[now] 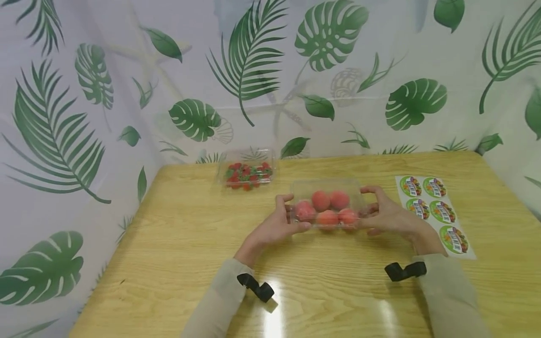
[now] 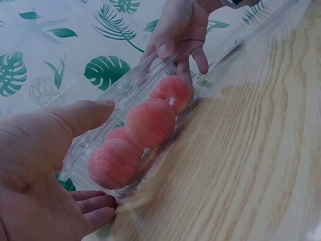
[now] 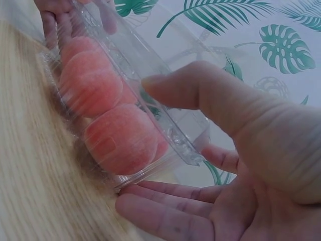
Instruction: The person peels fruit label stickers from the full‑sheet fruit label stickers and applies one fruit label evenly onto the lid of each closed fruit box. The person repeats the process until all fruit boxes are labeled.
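Observation:
A clear plastic clamshell box (image 1: 304, 188) of several red-orange peaches (image 1: 321, 200) is between the two hands in the head view. My left hand (image 1: 276, 226) grips its left end, thumb along the front edge and fingers round the side. At the right end my right hand (image 1: 390, 217) holds it the same way. In the left wrist view the left thumb (image 2: 85, 115) lies over the lid's side, with fingertips low at the bottom edge. The right wrist view shows the right thumb (image 3: 175, 88) against the lid and fingers under the near corner.
A second clear box (image 1: 270, 157) with strawberries (image 1: 247, 176) stands at the back left of the wooden table (image 1: 190, 263). To the right lies a white sheet (image 1: 467, 251) of several round fruit stickers (image 1: 442, 212). A leaf-patterned cloth (image 1: 262, 126) hangs behind the table.

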### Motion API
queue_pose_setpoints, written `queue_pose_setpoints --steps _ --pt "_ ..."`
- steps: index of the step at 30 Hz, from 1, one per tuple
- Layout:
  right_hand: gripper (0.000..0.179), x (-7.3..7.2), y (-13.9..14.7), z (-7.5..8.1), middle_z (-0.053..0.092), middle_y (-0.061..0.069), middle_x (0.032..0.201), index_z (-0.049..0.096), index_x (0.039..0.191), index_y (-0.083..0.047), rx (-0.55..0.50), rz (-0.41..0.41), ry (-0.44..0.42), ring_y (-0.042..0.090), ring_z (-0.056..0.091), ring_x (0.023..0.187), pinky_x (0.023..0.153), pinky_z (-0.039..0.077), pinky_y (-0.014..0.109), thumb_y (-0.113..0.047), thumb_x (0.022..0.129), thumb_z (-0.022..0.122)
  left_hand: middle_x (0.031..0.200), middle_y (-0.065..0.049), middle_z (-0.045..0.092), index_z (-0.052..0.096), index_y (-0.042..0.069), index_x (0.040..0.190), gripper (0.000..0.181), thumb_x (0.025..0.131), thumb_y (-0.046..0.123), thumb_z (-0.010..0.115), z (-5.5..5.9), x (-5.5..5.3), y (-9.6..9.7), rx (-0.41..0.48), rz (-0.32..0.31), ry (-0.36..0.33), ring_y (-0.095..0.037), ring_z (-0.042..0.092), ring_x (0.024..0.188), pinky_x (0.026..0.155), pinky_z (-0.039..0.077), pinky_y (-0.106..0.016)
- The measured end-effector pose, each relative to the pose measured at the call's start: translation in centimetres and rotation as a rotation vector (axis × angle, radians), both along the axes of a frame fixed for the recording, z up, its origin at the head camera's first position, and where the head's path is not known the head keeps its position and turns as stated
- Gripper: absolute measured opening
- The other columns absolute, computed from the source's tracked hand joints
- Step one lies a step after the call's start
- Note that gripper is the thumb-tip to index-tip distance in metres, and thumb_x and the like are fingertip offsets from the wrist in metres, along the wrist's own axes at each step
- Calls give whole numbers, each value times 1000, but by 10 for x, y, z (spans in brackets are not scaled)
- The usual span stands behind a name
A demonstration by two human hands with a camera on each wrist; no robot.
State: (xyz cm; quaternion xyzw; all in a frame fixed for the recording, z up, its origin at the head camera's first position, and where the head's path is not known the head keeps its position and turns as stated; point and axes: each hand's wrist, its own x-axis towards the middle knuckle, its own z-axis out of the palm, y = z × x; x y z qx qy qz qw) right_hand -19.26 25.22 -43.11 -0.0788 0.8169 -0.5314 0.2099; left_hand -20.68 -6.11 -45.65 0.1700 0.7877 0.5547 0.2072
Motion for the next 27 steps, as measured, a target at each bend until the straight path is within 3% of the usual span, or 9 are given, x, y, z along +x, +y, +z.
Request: queue_pose_setpoints --steps 14,27 --pt "98 2 2 2 51 25 115 7 151 -8 -8 15 -9 27 65 94 77 59 45 -17 85 79 132 -15 46 11 12 151 91 88 25 76 4 3 5 3 19 -26 -25 51 119 101 44 -44" --pt "86 2 3 3 50 21 108 15 139 -2 4 16 -23 28 65 91 76 59 44 -15 84 79 139 -18 37 10 12 149 90 88 24 76 3 3 7 11 42 -43 -29 46 126 101 44 -46"
